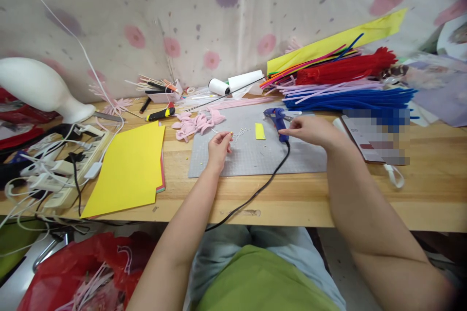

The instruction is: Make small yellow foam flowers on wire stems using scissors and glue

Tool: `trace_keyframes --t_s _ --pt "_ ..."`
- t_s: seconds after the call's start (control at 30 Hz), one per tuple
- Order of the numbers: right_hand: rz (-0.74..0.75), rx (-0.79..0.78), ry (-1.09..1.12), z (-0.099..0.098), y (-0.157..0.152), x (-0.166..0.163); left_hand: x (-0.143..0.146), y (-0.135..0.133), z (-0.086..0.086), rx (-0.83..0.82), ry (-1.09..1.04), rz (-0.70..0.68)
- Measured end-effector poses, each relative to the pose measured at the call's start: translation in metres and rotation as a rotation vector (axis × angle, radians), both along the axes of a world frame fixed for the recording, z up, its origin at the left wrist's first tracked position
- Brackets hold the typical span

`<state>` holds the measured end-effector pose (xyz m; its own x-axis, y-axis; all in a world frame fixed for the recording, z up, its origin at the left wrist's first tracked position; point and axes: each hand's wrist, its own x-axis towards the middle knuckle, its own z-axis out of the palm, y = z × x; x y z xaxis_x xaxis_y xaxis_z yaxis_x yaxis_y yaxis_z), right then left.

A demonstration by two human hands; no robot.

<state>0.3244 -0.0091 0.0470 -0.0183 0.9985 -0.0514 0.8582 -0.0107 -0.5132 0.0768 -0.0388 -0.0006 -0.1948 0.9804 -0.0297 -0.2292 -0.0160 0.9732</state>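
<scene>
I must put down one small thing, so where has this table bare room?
The table is bare at front right, between the white strap and front edge; a narrow bare strip parts the yellow sheets from the mat. Crowded: back right by pipe cleaners, left by power strip, mid-mat by glue gun.

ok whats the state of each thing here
left hand: pinching tiny piece
right hand: at glue gun, grip unclear
glue gun: cord attached
mat: flat, partly covered
power strip: plugs in
front yellow sheet: flat
red bag: open
blue stems: bundled
pink pieces: heaped
</scene>
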Motion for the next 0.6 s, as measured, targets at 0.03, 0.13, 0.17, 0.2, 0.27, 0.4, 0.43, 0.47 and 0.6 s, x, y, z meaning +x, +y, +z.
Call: trace_keyframes --t_s 0.03,0.13,0.17,0.2,0.27,0.4,0.43,0.47,0.6 --pt "0.100 -0.016 0.074 0.004 -0.003 -0.009 0.001 -0.001 0.000 0.000 0.002 -0.019" --pt "0.190 -0.063 0.593 -0.001 -0.007 -0.051 0.004 -0.003 0.001 0.007 -0.001 -0.076" --pt "0.181 -0.104 0.773 -0.007 -0.006 -0.067 0.005 -0.003 0.001 0.008 0.000 -0.091" --pt "0.152 -0.166 0.932 -0.014 -0.006 -0.082 0.006 -0.004 0.001 0.008 0.004 -0.103" --pt "0.085 -0.276 1.141 -0.029 -0.004 -0.104 0.007 -0.004 0.000 0.007 0.016 -0.113" --pt "0.101 -0.435 1.329 -0.045 -0.003 -0.117 0.010 -0.002 -0.002 0.012 0.035 -0.107" --pt "0.102 -0.452 1.356 -0.046 -0.003 -0.116 0.010 -0.001 -0.002 0.013 0.041 -0.107" --pt "0.099 -0.463 1.377 -0.046 -0.004 -0.115 0.011 -0.001 -0.002 0.014 0.047 -0.109" --pt "0.091 -0.479 1.412 -0.042 -0.004 -0.114 0.013 0.001 -0.003 0.029 0.057 -0.106"
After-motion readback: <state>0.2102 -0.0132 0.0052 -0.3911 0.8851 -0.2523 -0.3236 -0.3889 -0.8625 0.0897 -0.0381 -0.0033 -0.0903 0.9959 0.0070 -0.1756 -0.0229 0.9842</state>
